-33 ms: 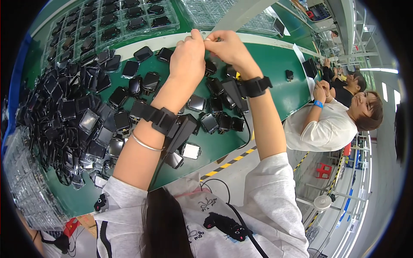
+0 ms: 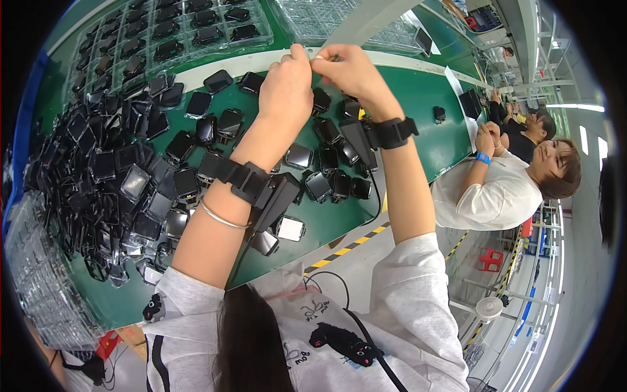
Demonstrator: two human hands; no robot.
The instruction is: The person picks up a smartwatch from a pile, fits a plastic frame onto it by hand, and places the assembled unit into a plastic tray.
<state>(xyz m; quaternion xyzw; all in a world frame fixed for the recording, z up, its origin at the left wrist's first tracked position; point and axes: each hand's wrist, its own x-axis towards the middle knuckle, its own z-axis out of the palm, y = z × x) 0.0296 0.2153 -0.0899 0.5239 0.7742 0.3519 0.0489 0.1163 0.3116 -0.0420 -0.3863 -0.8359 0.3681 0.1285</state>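
Over the far edge of the green bench, my left hand (image 2: pixel 285 88) and my right hand (image 2: pixel 353 77) meet at their fingertips. The left fingers are curled closed, and whatever lies in them is hidden behind the hand. On the right, thumb and forefinger pinch together; anything between them is too small to name. Below and between my forearms lie several square black devices with glossy faces, like watch bodies, among them a dark one (image 2: pixel 318 187) and a pale-faced one (image 2: pixel 290 228). Each wrist carries a black strap, the left one (image 2: pixel 235 181) with a box attached.
A big heap of black devices (image 2: pixel 98 189) covers the bench's left side. Clear trays (image 2: pixel 186 32) holding more stand behind it, and stacked trays (image 2: pixel 49 281) sit near left. A grey post (image 2: pixel 366 26) rises beyond my hands. A co-worker in white (image 2: pixel 490 196) sits at right.
My right hand and wrist have shifted very slightly to the right. The left hand and the devices on the bench look almost the same.
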